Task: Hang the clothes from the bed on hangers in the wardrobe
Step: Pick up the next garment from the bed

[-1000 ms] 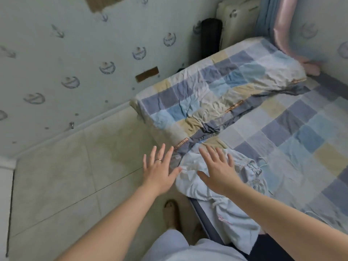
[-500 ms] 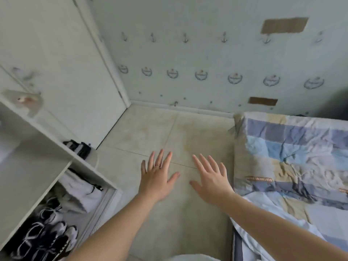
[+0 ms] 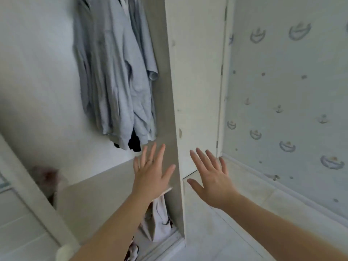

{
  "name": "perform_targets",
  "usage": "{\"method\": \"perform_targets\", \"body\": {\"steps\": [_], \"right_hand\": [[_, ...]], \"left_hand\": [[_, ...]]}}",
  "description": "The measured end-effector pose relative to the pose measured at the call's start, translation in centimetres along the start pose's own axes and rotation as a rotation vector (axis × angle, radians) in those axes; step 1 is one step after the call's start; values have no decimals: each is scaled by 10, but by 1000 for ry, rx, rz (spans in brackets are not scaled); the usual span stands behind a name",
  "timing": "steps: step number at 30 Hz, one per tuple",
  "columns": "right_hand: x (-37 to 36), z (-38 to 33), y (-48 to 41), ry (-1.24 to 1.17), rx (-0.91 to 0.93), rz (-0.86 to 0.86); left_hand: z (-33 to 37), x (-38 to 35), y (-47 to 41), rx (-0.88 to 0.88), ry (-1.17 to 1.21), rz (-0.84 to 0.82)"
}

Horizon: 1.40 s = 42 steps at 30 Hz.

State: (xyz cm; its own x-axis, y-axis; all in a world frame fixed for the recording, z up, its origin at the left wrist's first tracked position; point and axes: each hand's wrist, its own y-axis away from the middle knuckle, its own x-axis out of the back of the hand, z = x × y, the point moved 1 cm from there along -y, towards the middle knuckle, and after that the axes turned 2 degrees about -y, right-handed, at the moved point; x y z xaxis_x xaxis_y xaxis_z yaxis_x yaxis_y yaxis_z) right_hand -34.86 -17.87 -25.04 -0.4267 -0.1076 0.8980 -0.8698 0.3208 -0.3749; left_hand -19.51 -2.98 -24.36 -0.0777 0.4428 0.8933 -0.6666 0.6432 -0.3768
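The open white wardrobe (image 3: pixel 195 76) fills the left and middle of the view. Several pale blue-grey garments (image 3: pixel 116 72) hang inside it at the top, with a dark piece showing at their lower edge. My left hand (image 3: pixel 152 173) is stretched out flat with fingers spread, in front of the wardrobe's shelf and side panel, holding nothing. My right hand (image 3: pixel 211 176) is also flat and spread, just right of the side panel, empty. The bed and its clothes are out of view. The hangers are hidden by the top edge.
A wardrobe shelf (image 3: pixel 98 193) runs below the hanging garments. A white bag or cloth (image 3: pixel 157 221) sits in the lower compartment. The wall with anchor-patterned wallpaper (image 3: pixel 286 102) stands at right, above pale floor tiles (image 3: pixel 235 223). A white sliding door frame (image 3: pixel 32 200) crosses the lower left.
My view has swung left and up from the bed and floor to the wardrobe interior. Both hands stay flat, spread and empty throughout.
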Motion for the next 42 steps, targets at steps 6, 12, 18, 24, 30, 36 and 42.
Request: {"method": "perform_targets", "body": {"steps": [6, 12, 18, 24, 30, 36, 42], "right_hand": [[42, -65, -127, 12, 210, 124], [90, -107, -243, 9, 386, 279], [141, -136, -348, 29, 543, 395], [192, -151, -444, 57, 605, 482], [234, -169, -538, 128, 584, 530], [262, -188, -611, 155, 514, 612], [258, -205, -665, 218, 405, 623]], "left_hand": [[-64, 102, -74, 31, -80, 246], [-105, 173, -139, 48, -232, 352], [-136, 227, -214, 94, -379, 392], [-169, 286, -303, 161, -494, 442], [-185, 321, -367, 160, -480, 538], [-217, 334, -426, 190, -382, 558], [-250, 337, -496, 239, -75, 598]]}}
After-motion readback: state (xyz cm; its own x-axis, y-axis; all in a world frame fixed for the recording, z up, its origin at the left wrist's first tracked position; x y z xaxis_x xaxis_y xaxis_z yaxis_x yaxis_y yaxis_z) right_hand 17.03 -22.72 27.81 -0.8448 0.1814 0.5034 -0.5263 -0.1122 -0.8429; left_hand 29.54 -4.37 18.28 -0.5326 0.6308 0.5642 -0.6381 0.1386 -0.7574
